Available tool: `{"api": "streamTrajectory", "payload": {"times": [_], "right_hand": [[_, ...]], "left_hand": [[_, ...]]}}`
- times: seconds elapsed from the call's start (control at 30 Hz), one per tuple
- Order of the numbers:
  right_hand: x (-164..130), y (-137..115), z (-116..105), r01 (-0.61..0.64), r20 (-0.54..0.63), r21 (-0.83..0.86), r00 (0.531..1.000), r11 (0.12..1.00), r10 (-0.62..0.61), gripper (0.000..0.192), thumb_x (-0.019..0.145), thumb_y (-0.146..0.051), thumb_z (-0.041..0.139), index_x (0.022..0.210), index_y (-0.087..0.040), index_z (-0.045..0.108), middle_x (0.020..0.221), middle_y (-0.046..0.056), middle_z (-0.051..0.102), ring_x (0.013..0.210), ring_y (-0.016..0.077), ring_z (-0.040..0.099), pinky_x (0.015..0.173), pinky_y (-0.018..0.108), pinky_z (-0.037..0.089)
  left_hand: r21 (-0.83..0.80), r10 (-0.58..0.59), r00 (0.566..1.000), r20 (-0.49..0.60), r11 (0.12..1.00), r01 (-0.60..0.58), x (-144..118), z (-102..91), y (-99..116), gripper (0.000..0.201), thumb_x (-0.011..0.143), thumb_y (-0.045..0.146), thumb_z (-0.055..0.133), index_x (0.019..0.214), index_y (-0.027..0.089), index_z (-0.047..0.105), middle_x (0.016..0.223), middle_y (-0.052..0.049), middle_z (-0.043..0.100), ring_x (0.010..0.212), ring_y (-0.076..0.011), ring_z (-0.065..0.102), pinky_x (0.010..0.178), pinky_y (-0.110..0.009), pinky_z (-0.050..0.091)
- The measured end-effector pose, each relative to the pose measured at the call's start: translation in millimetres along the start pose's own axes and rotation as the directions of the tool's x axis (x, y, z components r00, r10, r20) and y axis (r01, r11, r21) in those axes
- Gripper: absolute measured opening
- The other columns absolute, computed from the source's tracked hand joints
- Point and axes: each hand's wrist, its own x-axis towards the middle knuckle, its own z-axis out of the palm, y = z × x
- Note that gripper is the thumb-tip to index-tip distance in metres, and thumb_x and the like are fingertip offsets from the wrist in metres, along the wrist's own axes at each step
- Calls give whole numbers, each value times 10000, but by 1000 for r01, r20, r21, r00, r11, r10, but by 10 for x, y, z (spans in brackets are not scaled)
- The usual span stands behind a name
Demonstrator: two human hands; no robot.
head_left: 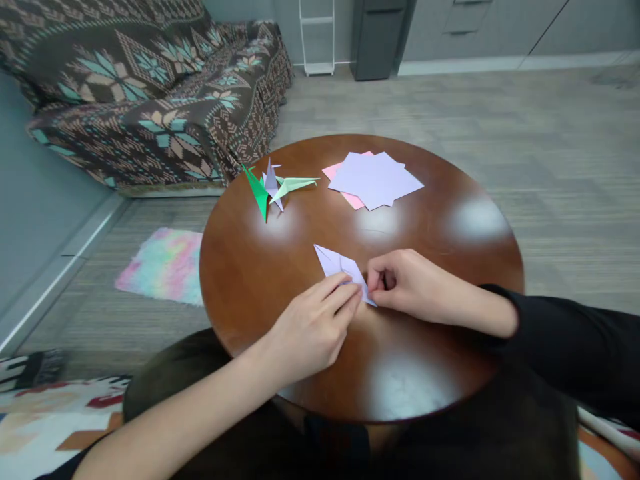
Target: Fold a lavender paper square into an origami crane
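A piece of lavender origami paper, folded into a long pointed diamond, lies slanted on the round brown table. My left hand comes from the lower left, its bent fingertips together on the paper's near part and partly hiding it. At the paper's right edge, near its lower tip, my right hand has thumb and forefinger closed in a pinch. Farther back on the left sit folded paper cranes: a dark green one, a lavender one and a pale green one.
Fanned lavender sheets lie over pink sheets toward the back of the table. Beyond the table's left edge are a patterned covered sofa and a fluffy pastel mat on the floor.
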Motion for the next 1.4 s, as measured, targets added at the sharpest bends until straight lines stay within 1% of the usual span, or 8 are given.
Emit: {"api": "streamTrajectory", "payload": {"times": [0.57,0.7,0.8,0.87,0.9,1.03,1.13,1.4], "right_hand": [[-28,-55,51,0,-34,-91,999,996,-3,145,709,-84,625,642,-201,572,544,-54,586,504,105,505,505,231,334],[-137,24,113,115,-101,-126,987,985,-128,122,799,-88,641,735,-192,640,657,-12,659,581,138,586,559,258,426],[-259,128,193,305,-244,-316,889,898,-388,141,944,-141,587,985,-160,721,1053,115,745,909,239,691,778,357,538],[-298,198,236,403,-243,-440,807,802,-539,187,975,-145,580,1102,-153,717,1251,153,727,1162,315,656,957,452,519],[-296,229,250,414,-249,-460,789,786,-562,206,981,-141,581,1141,-153,709,1320,158,708,1250,330,622,1017,477,496],[-186,293,267,375,-286,-364,826,852,-486,212,994,-156,590,1178,-183,691,1366,123,706,1322,289,611,1083,464,472],[-107,282,272,334,-299,-298,857,894,-419,192,983,-187,628,1165,-211,684,1307,93,739,1284,270,646,1067,460,468],[-102,208,305,269,-310,-254,887,929,-341,277,904,-294,731,1153,-222,633,1321,113,719,1279,310,640,1061,490,427]], "left_hand": [[-46,-16,1000,-2,999,16,-12,1,-14,398,902,58,507,1263,-23,657,1235,-187,698,1243,-324,631,1108,-415,556],[-102,-27,1000,15,994,28,-40,2,-41,434,885,46,511,1292,-24,643,1270,-194,685,1272,-324,614,1126,-420,541],[-201,-36,999,28,979,40,-39,-6,-97,449,880,30,516,1310,4,642,1316,-185,669,1322,-302,585,1157,-403,509],[-312,-49,999,-8,949,44,-7,-1,-137,385,891,33,535,1245,40,687,1282,-163,689,1295,-266,607,1144,-365,514],[-370,-67,997,-39,928,48,19,7,-151,325,899,42,551,1177,62,718,1233,-148,709,1250,-245,635,1117,-344,530],[-477,-216,970,-110,868,139,144,73,-161,151,935,121,622,862,147,751,993,-84,741,1006,-195,700,939,-325,589],[-459,-291,948,-131,865,202,189,107,-141,169,926,132,642,786,169,729,1093,-91,713,1034,-211,669,918,-351,576],[-429,-381,920,-87,848,311,153,79,-131,257,887,0,503,1056,154,622,1088,-92,650,1009,-196,652,903,-336,553]]}}
